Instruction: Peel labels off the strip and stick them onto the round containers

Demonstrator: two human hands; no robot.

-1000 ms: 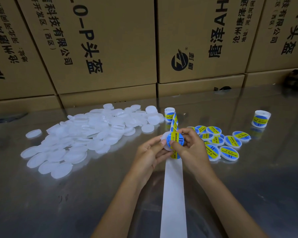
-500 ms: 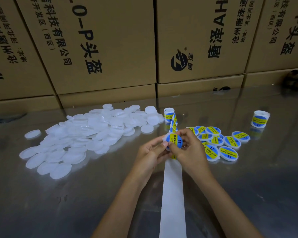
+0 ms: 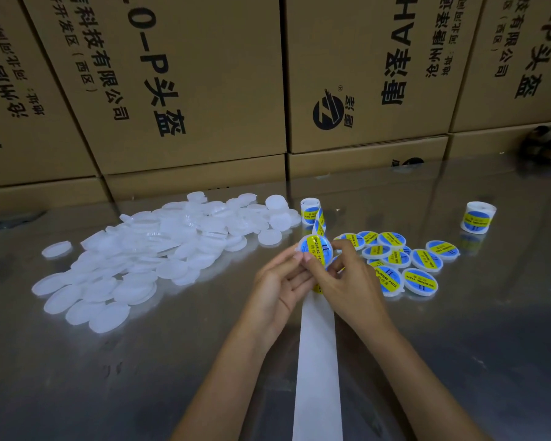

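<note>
Both hands hold one round white container (image 3: 316, 249) with a blue and yellow label on its face, a little above the table. My left hand (image 3: 283, 283) grips its left rim with thumb and fingertips. My right hand (image 3: 341, 281) pinches its lower right edge. The white backing strip (image 3: 318, 361) runs from under my hands toward me. Beyond my hands it carries more labels back to a small label roll (image 3: 310, 211).
A heap of plain white round containers (image 3: 147, 256) covers the shiny metal table (image 3: 140, 377) on the left. Several labelled containers (image 3: 404, 262) lie right of my hands. A second label roll (image 3: 477, 218) stands far right. Cardboard boxes (image 3: 204, 90) wall the back.
The labelled container has been tilted up and lifted slightly, its label now facing me more fully. My fingers have shifted around its rim.
</note>
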